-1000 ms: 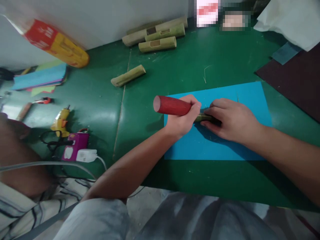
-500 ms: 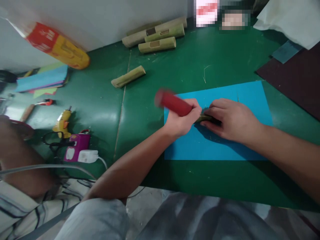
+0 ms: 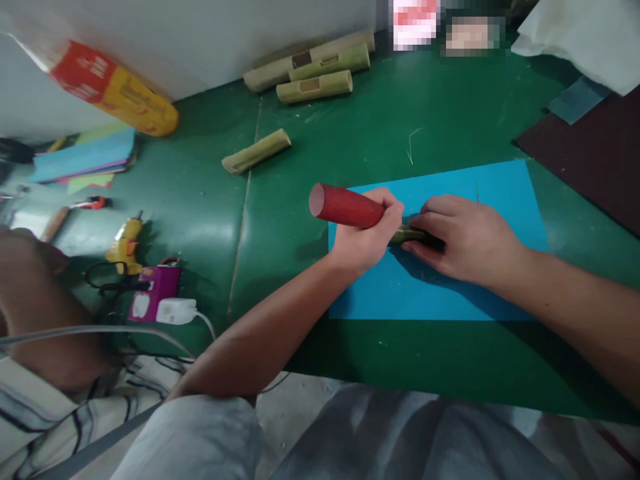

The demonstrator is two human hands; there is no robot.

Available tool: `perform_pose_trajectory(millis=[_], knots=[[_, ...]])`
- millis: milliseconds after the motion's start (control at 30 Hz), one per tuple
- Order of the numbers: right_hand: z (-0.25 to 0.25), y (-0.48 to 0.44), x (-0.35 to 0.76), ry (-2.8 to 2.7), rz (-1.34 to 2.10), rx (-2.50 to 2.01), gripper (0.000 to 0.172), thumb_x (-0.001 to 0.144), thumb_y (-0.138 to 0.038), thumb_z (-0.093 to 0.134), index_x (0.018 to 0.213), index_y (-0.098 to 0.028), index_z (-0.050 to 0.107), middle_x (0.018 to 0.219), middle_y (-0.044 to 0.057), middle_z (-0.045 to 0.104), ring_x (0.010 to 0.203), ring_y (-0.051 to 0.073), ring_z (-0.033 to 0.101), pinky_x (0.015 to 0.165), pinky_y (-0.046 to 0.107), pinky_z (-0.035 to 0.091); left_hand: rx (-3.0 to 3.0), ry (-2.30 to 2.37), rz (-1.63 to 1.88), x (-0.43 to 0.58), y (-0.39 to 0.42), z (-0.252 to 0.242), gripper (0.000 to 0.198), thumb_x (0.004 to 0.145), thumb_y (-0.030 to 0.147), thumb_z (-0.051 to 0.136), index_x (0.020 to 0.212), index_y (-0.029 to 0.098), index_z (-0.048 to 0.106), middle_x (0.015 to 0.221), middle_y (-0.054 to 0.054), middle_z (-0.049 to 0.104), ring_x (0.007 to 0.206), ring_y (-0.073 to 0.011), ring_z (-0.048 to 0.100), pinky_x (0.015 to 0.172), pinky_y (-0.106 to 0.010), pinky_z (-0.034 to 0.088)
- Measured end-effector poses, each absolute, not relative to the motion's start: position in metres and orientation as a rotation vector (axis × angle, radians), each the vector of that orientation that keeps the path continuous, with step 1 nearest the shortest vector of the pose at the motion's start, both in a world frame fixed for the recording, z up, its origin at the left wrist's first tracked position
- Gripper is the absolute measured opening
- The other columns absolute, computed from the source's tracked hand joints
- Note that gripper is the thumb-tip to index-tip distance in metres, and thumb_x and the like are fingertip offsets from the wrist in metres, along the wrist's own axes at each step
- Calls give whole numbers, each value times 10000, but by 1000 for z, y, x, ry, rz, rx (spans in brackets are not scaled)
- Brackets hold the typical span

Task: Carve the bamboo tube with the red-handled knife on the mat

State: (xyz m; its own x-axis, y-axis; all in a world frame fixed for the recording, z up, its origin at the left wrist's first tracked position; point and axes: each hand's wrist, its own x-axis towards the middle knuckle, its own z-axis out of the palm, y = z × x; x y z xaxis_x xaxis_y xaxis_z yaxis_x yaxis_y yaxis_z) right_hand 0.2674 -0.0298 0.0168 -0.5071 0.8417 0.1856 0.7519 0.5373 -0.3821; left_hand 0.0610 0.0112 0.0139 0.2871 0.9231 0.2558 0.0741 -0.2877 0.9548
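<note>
My left hand (image 3: 363, 240) is wrapped round a tool's thick red handle (image 3: 347, 205), whose flat butt end points up and to the left. The tool's working end is hidden behind my fingers. My right hand (image 3: 467, 237) grips a short greenish-brown piece, apparently bamboo (image 3: 409, 235), which runs from its fingers towards my left hand. Most of that piece is covered by the two hands. Both hands are over a bright blue sheet (image 3: 440, 300) on the green table.
Cut bamboo tubes (image 3: 315, 87) lie along the wall, and one tube (image 3: 257, 152) lies nearer. At left are a yellow glue gun (image 3: 125, 243), a purple power box (image 3: 157, 293), coloured paper (image 3: 83, 157) and another person's arm (image 3: 45, 313). Dark sheets (image 3: 590, 143) lie at right.
The red handle has tilted slightly lower and is no longer blurred. More of the bamboo shows between my hands. My right hand stays in place.
</note>
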Motion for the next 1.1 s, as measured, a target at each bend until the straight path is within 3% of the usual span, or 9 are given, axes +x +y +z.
perform_pose_trajectory(millis=[233,400,500,700,900,1100], knots=[[17,-31,267,-2465,330,-1293,393,1169,-438,577,977,-191,815,979,139,754,921,278,652,713,397,367,1795,951,1042,54,8,17,340,991,367,718,705,241,583,669,20,585,629,-147,544,618,-319,462],[18,-31,267,-2451,401,-1251,356,1163,-417,587,977,-209,808,988,137,762,938,286,665,768,409,435,1729,904,901,52,7,26,349,886,319,692,596,243,514,593,30,512,571,-130,449,592,-316,442],[18,-31,267,-2443,410,-1288,343,1151,-421,596,978,-212,807,982,135,759,937,290,670,765,414,437,1564,971,1048,58,6,26,344,850,324,679,565,244,504,570,33,478,563,-120,441,601,-304,453],[19,-34,266,-2418,371,-1318,332,1144,-421,593,969,-227,798,973,130,764,932,291,662,730,414,399,1536,1007,1125,63,9,15,374,894,426,749,627,246,560,584,43,462,590,-126,475,638,-304,486],[20,-34,264,-2430,399,-1375,315,1137,-426,636,998,-208,817,1001,143,765,968,306,692,727,422,384,1643,1008,1059,60,10,15,359,922,409,743,657,243,566,665,16,572,655,-143,536,675,-312,527],[17,-34,265,-2409,375,-1361,324,1137,-427,621,985,-212,809,986,134,759,944,300,665,706,413,351,1665,976,1044,60,10,17,353,946,376,738,669,244,563,669,21,544,645,-145,518,664,-323,504]])
